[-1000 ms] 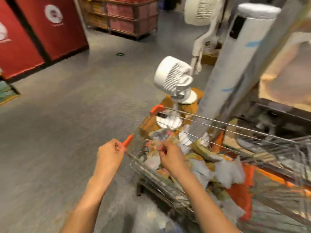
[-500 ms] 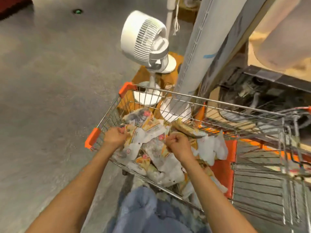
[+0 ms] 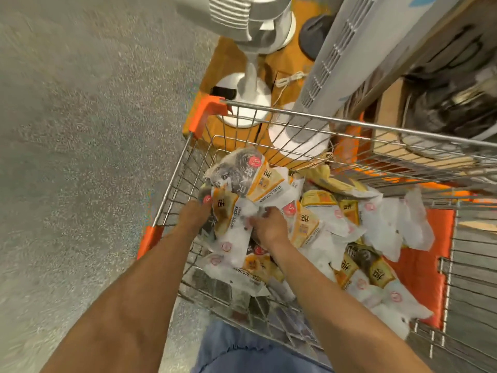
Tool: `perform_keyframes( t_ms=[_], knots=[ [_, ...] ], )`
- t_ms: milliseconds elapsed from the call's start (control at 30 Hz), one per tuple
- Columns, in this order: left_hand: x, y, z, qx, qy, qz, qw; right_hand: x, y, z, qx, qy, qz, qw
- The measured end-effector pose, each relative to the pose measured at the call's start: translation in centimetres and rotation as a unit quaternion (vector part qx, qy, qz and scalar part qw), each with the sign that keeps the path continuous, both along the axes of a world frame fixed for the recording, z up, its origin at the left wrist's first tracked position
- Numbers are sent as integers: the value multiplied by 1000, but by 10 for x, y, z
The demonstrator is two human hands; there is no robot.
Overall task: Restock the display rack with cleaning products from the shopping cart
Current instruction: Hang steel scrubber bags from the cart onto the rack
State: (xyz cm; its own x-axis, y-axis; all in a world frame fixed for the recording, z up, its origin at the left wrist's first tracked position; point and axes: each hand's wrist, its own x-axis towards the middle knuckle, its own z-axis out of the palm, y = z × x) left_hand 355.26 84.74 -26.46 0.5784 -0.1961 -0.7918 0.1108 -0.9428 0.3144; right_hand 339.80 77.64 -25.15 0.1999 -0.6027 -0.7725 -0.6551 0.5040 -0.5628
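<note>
Both hands reach into the wire shopping cart [image 3: 349, 125], among heaped steel scourer packets [image 3: 309, 224]. The left hand [image 3: 194, 215] and right hand [image 3: 269, 224] each grasp a packet [image 3: 231, 219] lying between them.

Shiny metal wire cart [image 3: 349, 125], glossy, probably plastic scourer packets [image 3: 250, 173], speckled matt floor [image 3: 80, 130]

We cannot see the fingertips of our left hand [image 3: 194, 214]; they sink among the scourer packets [image 3: 236, 211]. The fan [image 3: 250, 20] loses its head to the top edge, and the shopping cart [image 3: 349, 125] runs off right.
</note>
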Motion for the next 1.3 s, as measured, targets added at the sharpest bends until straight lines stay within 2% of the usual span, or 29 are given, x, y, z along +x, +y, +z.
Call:
perform_keyframes(
  t_ms=[67, 233, 433, 567, 600, 667, 767, 833, 967, 1000, 1100, 1167, 1233, 1300],
  knots=[
    [0, -2, -10, -20, 36, 28, 999, 7, -4, -12, -11, -3, 3, 1000],
    [1, -3, -38, -7, 47, 3, 999, 18, -2, -44, -6, 2, 41, 999],
    [8, 3, -48, -105, 107, 65, 987, 35, 4, -60, 32, -23, 51, 998],
    [3, 8, -45, -119, 121, 83, 982, 49, 14, -60, 46, -51, 46, 997],
    [2, 9, -41, -108, 108, 56, 987, 49, 15, -58, 32, -51, 44, 997],
    [4, 9, -28, -75, 13, -91, 993, 45, 13, -48, 5, -52, 45, 998],
    [4, 3, -5, -138, -155, -278, 938, 33, -8, -17, -21, -78, 81, 993],
    [4, -6, 17, -183, -209, -337, 900, 23, -30, 15, -34, -97, 126, 987],
    [2, -25, 76, -209, -290, -427, 831, 13, -63, 94, -90, -124, 252, 956],
    [-2, -26, 96, -223, -288, -428, 827, 10, -65, 116, -117, -137, 280, 943],
    [-20, -16, 152, -277, -218, -339, 872, 0, -63, 173, -207, -151, 347, 902],
    [-37, 2, 190, -308, -219, -261, 888, -12, -62, 203, -251, -151, 355, 888],
    [-51, 28, 216, -318, -258, -163, 898, -22, -60, 225, -290, -149, 310, 893],
    [-63, 60, 238, -350, -258, -33, 900, -30, -52, 241, -261, -215, 221, 915]
  ],
)
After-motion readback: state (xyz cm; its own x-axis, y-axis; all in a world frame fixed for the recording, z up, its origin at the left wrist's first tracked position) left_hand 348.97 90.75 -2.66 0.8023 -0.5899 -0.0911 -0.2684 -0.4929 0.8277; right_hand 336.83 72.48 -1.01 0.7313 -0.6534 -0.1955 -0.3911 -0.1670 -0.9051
